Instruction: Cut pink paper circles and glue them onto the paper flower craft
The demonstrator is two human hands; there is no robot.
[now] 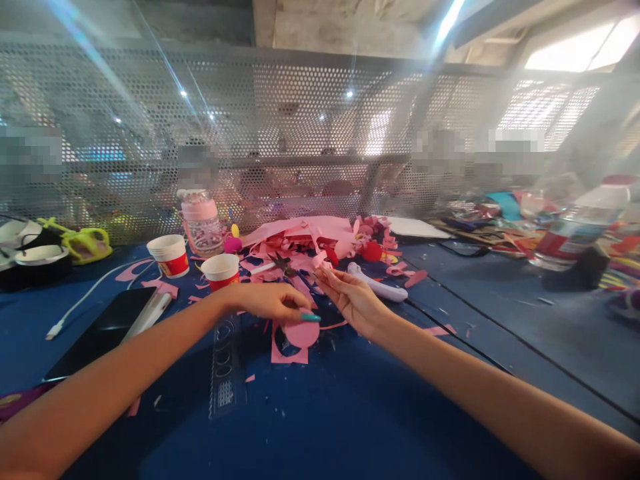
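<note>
My left hand (273,303) is closed, thumb and fingers pinched at the upper edge of a round pink disc (303,335). A small teal piece (310,318) sticks out by the thumb; I cannot make out what it is. Partly beneath the disc lies a pink square (290,358) with a round hole cut in it. My right hand (353,300) pinches a small curled pink strip (321,259) between its fingertips. Behind my hands, dark-bladed scissors (283,265) lie among pink scraps. A pale corded tool (380,285) rests just behind my right hand.
A clear stencil ruler (223,373) lies left of the disc. Two paper cups (169,252) and a pink-lidded bottle (200,223) stand behind my left arm, near a black phone (103,330). Pink sheets (305,230) are piled by the perforated screen (310,100). A large bottle (575,227) stands right.
</note>
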